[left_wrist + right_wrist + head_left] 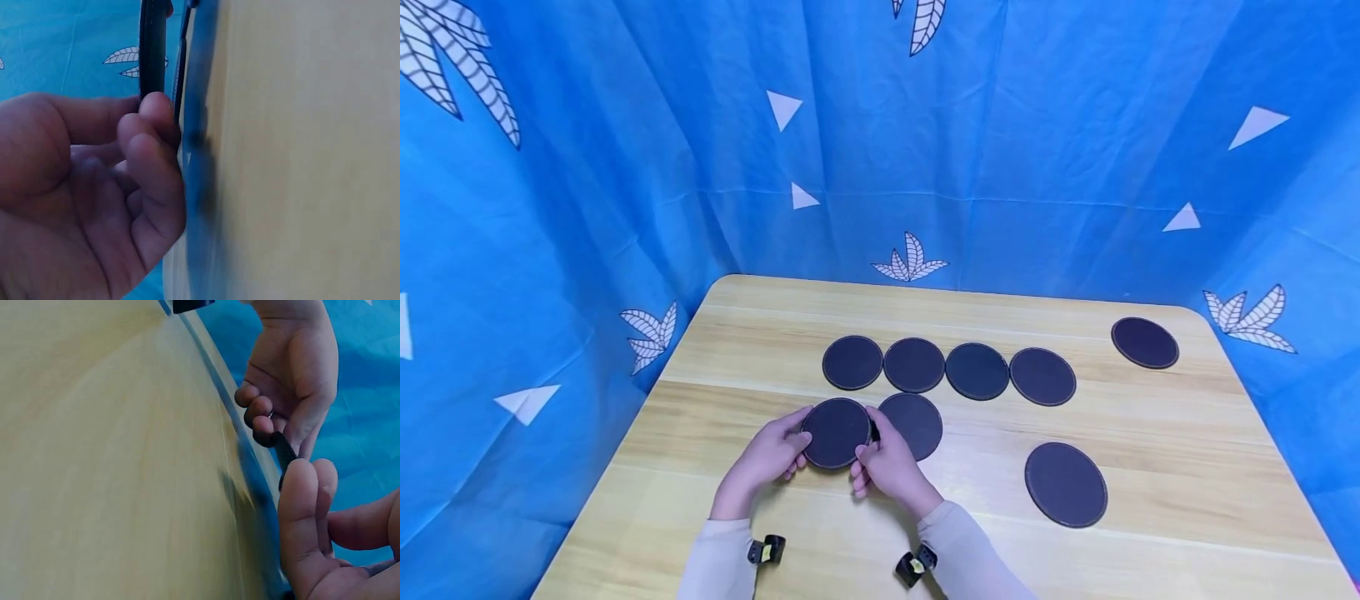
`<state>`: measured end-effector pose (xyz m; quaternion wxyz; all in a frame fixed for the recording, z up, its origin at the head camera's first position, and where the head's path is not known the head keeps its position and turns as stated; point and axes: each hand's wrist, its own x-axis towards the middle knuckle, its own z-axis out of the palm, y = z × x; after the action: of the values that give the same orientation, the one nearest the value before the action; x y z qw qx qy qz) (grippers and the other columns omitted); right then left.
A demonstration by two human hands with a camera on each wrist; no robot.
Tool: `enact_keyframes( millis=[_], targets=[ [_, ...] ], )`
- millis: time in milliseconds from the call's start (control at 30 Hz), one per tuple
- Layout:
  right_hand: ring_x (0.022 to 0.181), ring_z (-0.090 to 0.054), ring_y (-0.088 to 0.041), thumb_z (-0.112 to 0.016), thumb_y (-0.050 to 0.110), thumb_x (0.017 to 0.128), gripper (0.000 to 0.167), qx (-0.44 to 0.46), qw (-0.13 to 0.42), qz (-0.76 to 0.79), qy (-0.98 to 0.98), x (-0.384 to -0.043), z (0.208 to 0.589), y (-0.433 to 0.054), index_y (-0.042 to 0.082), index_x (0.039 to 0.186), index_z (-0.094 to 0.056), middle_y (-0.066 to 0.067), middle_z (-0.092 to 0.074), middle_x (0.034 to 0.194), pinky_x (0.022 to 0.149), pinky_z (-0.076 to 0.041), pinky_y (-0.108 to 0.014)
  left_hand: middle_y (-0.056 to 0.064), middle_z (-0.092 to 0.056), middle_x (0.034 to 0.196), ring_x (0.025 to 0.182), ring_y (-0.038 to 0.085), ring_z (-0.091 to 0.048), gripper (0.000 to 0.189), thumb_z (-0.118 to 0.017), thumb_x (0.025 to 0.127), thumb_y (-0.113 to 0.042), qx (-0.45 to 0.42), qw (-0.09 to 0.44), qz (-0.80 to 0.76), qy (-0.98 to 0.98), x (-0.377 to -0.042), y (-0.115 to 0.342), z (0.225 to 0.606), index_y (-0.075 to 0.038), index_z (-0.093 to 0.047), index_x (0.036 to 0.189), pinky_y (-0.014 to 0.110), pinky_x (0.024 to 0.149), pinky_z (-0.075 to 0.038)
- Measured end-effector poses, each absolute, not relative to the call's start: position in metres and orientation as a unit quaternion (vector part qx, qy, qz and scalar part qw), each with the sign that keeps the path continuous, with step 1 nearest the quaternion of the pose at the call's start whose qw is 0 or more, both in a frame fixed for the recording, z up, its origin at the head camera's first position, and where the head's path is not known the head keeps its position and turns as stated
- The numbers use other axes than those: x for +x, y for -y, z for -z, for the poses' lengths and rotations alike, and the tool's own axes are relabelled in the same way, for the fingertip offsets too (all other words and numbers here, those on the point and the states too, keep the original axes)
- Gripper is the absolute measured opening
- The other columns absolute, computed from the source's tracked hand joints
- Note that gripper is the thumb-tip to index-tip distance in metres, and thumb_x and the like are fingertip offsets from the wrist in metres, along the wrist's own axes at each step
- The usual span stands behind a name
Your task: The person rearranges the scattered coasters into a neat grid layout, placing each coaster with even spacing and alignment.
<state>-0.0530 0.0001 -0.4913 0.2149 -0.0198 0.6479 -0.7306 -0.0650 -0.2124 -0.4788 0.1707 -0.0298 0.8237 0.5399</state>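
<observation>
A round black coaster (pixel 836 433) with a stitched rim is held between my two hands, close over the table's left middle. My left hand (pixel 772 451) pinches its left edge, thumb on top and fingers beneath. Opposite, the right hand (pixel 889 463) grips the right edge between thumb and fingers. In the left wrist view the coaster (pixel 152 56) shows edge-on, raised from the wood. The right wrist view has it as a thin dark edge (pixel 285 452) between both hands. Just right of it lies another coaster (pixel 917 427), partly covered by my right hand.
Several matching coasters form a row (pixel 914 365) behind the hands, side by side. One more coaster (pixel 1066 484) lies at the right front, another (pixel 1145 342) near the far right corner. A blue patterned curtain (pixel 880 150) hangs round the wooden table (pixel 1180 500).
</observation>
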Motion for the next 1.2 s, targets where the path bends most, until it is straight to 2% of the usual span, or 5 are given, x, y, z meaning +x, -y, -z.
enact_keyframes(
  millis=[533, 667, 767, 1033, 1200],
  targets=[
    [0.04, -0.054, -0.016, -0.05, -0.003, 0.099, 0.076, -0.005, 0.25, 0.663, -0.706, -0.066, 0.493, 0.004, 0.003, 0.162, -0.008, -0.018, -0.063, 0.06, 0.042, -0.054, -0.036, 0.009, -0.059, 0.063, 0.044, 0.018, -0.05, 0.062, -0.064, 0.097, -0.007, -0.039, 0.165, -0.434, -0.885, -0.079, 0.204, 0.481, -0.004, -0.04, 0.155, 0.033, 0.054, -0.048],
    [0.039, -0.053, -0.016, -0.052, 0.0, 0.099, 0.078, -0.006, 0.256, 0.662, -0.704, -0.066, 0.492, 0.005, 0.004, 0.162, -0.007, -0.017, -0.061, 0.059, 0.04, -0.053, -0.035, 0.02, -0.07, 0.107, 0.083, 0.034, -0.069, 0.058, -0.066, 0.095, -0.009, -0.028, 0.126, -0.37, -0.92, -0.082, 0.202, 0.478, -0.002, -0.048, 0.149, 0.047, 0.089, -0.05],
    [0.039, -0.053, -0.016, -0.053, 0.0, 0.099, 0.079, -0.005, 0.258, 0.665, -0.701, -0.067, 0.492, 0.005, 0.004, 0.162, -0.005, -0.018, -0.062, 0.06, 0.04, -0.052, -0.035, 0.023, -0.062, 0.131, 0.113, 0.04, -0.061, 0.056, -0.066, 0.094, -0.007, -0.024, 0.11, -0.351, -0.93, -0.083, 0.201, 0.476, 0.001, -0.05, 0.147, 0.054, 0.102, -0.043],
    [0.04, -0.054, -0.016, -0.052, -0.001, 0.099, 0.079, 0.0, 0.253, 0.673, -0.695, -0.068, 0.494, 0.004, 0.002, 0.162, -0.005, -0.021, -0.064, 0.066, 0.042, -0.054, -0.037, 0.004, -0.055, 0.053, 0.044, 0.017, -0.055, 0.057, -0.062, 0.098, -0.009, -0.05, 0.136, -0.368, -0.919, -0.083, 0.198, 0.476, -0.005, -0.045, 0.152, 0.038, 0.075, -0.049],
    [0.04, -0.055, -0.016, -0.051, -0.001, 0.098, 0.08, 0.004, 0.248, 0.677, -0.693, -0.068, 0.496, 0.004, 0.002, 0.162, -0.004, -0.018, -0.064, 0.067, 0.042, -0.054, -0.037, 0.003, -0.054, 0.052, 0.045, 0.017, -0.054, 0.056, -0.061, 0.099, -0.01, -0.053, 0.141, -0.393, -0.907, -0.08, 0.197, 0.476, -0.005, -0.044, 0.152, 0.035, 0.065, -0.048]
  ],
)
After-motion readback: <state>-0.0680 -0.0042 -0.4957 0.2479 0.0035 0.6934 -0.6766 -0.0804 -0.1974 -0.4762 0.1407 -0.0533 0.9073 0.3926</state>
